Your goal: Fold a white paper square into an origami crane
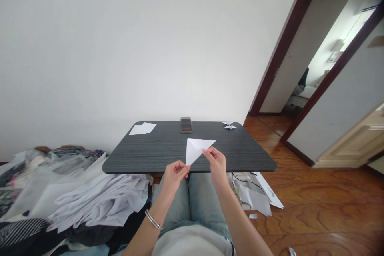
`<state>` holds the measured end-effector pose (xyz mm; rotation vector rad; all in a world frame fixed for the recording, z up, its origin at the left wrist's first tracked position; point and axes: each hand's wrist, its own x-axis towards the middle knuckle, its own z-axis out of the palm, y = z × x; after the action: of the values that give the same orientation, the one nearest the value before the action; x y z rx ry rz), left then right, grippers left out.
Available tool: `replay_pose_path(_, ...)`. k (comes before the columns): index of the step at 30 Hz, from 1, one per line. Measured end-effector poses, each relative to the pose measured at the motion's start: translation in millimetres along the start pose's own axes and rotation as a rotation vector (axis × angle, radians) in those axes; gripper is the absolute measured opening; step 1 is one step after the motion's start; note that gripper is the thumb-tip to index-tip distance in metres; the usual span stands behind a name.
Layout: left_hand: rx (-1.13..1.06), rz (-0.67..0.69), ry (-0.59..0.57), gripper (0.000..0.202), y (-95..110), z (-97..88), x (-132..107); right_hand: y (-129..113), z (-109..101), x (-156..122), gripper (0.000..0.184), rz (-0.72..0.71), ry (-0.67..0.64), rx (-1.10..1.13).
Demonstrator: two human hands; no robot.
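A white sheet of paper folded into a triangle (196,147) is held up over the near edge of the dark table (156,152). My left hand (175,174) pinches its lower corner, fingers closed. My right hand (216,162) pinches the right edge of the triangle, fingers closed on it too. A silver bracelet (153,220) sits on my left wrist. My knees in jeans show below the hands.
On the table's far side lie flat white sheets (142,128) at left, a small dark object (186,125) in the middle, and small folded paper figures (229,125) at right. Crumpled papers and clothes (90,200) pile at left. Loose papers (258,196) lie on the wooden floor at right, by an open doorway.
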<state>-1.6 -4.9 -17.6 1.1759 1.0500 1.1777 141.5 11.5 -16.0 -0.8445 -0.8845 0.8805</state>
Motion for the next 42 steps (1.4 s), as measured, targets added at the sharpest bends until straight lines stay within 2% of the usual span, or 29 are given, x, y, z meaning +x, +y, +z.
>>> replay_pose_path(7,0.007,0.003,0.004,0.028,-0.8,-12.5,-1.6,-7.5,-3.3,3.2,0.026,-0.023,0.073,0.015)
replay_pose_path(10,-0.035,0.045,0.047,0.032,4.7,-10.9,-1.2,-8.6,0.1,-0.6,0.025,0.02,0.02,-0.011)
replay_pose_path(14,0.007,0.068,-0.019,0.03,12.0,0.0,1.6,-6.3,7.9,-9.3,0.021,0.06,-0.066,-0.014)
replay_pose_path(17,0.025,0.052,0.032,0.03,11.2,5.8,6.4,-5.6,13.2,-14.9,0.021,0.081,-0.108,-0.009)
replay_pose_path(23,0.021,-0.009,0.058,0.03,5.7,5.1,13.0,-5.6,17.0,-18.7,0.018,0.103,-0.143,-0.018)
replay_pose_path(28,0.011,0.028,0.086,0.024,8.8,6.4,11.5,1.6,14.5,-18.1,0.018,0.063,-0.201,-0.087)
replay_pose_path(33,0.04,0.059,0.096,0.021,8.2,7.5,8.0,1.9,9.7,-12.5,0.02,-0.004,-0.149,-0.087)
replay_pose_path(40,0.071,0.047,0.057,0.023,5.3,6.1,2.8,-7.4,-4.7,8.5,0.018,-0.043,-0.011,-0.053)
replay_pose_path(42,0.073,0.052,0.052,0.023,6.0,5.3,2.5,-6.5,-7.9,12.0,0.02,-0.048,0.064,-0.042)
